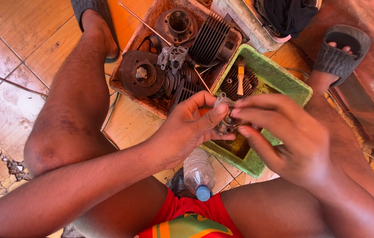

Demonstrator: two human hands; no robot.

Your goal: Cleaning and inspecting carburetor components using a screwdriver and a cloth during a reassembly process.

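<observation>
The person wore red shorts (182, 213) with an orange and green patch at the front, and dark grey ribbed rubber slides: one slide (338, 48) sat on the right foot, the other slide (91, 9) on the left. Arms, legs and both hands were bare.

Sunlit floor of glossy orange-tan tiles (28, 39), cracked and crumbled at the left edge (8, 169)

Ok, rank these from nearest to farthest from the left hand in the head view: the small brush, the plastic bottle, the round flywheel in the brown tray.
1. Plastic bottle: just below the left hand, between the legs.
2. Small brush: up and right, in the green tray.
3. Round flywheel: up and left, in the brown tray.
Brush and flywheel are nearly level; that order is tentative.
</observation>
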